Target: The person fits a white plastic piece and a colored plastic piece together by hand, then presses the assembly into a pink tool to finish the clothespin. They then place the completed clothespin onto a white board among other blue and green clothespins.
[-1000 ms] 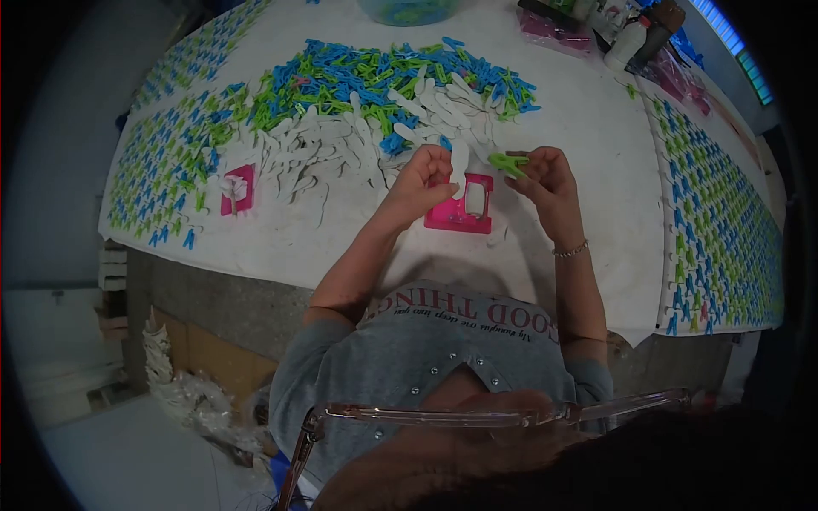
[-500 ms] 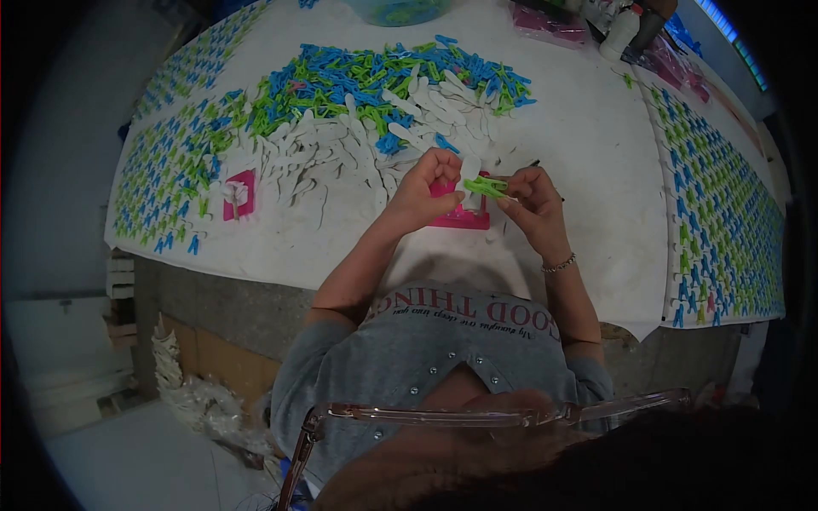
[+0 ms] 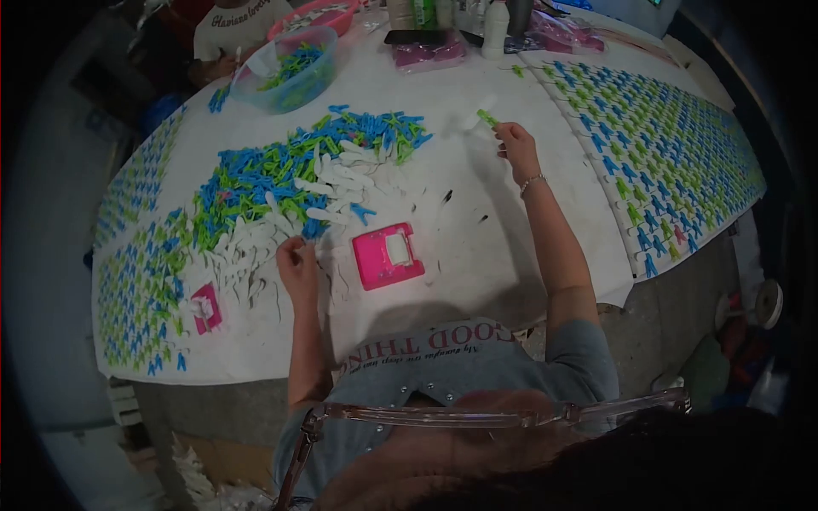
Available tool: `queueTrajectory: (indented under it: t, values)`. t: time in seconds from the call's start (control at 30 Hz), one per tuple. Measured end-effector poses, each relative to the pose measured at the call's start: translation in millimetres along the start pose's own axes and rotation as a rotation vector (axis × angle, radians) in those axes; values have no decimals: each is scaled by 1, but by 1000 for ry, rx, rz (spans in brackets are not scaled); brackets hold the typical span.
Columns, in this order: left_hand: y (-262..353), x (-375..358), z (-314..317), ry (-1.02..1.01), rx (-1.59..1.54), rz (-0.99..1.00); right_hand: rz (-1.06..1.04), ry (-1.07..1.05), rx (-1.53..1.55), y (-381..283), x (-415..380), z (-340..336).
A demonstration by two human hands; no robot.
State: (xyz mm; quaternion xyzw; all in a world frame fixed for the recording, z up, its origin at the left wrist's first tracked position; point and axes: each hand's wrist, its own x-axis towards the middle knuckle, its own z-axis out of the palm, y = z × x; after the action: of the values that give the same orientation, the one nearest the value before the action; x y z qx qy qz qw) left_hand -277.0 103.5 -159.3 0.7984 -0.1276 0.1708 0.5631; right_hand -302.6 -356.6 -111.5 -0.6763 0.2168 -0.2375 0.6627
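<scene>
The right hand [image 3: 516, 146] was stretched out over the table [image 3: 464, 187] toward its far edge, its fingertips closed on a green clothespin [image 3: 486, 117]; a pale, blurred piece showed at the clothespin's end. This clothespin was above the table, between the blue and green heap [image 3: 290, 162] and the rows of pins [image 3: 656, 145] along the right edge. The left hand [image 3: 298, 266] had its fingers curled, just beside the white strips [image 3: 243, 247]; whether it gripped anything could not be told. Between the two hands, closer to the near edge, sat a pink tray [image 3: 370, 266] with a white pad [image 3: 398, 249] in it. A smaller pink tray [image 3: 209, 322] lay toward the near left corner. By the far edge stood a clear blue bowl [image 3: 290, 100] holding more pins, a pink basin [image 3: 342, 19] and a white bottle [image 3: 494, 32].
</scene>
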Motion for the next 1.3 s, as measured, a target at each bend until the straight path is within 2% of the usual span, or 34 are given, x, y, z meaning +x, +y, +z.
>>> queueTrajectory:
  t: [0.07,0.1,0.17,0.2,0.3,0.37,0.53,0.8,0.87,1.0,1.07,1.2,1.3]
  values:
    - [-5,-13,-3,163,-178,-165,222,147,160,20,41,-27]
    - [-2,-18,-3,160,-182,-154,215,153,166,30,62,-36]
    - [4,-25,-2,193,-287,-297,285,313,276,48,99,-49]
    - [2,-23,0,211,-232,-237,282,313,279,51,113,-55]
    - [-22,-20,-1,191,-139,-216,309,378,289,56,144,-62]
    - [-6,-18,4,209,-141,-215,346,432,295,53,162,-65]
    - [8,-18,5,225,-79,-247,336,452,333,60,203,-74]
    - [-4,-19,3,208,-22,-220,318,457,293,63,238,-83]
    - [-3,-18,4,208,-38,-224,338,450,197,75,254,-88]
    - [1,-18,5,217,-43,-234,391,453,187,69,255,-86]
    - [-1,-18,5,223,-57,-237,431,498,274,64,252,-84]
    - [-3,-18,2,216,-69,-244,408,487,241,78,265,-88]
    - [3,-19,2,202,-62,-255,442,439,360,68,255,-89]
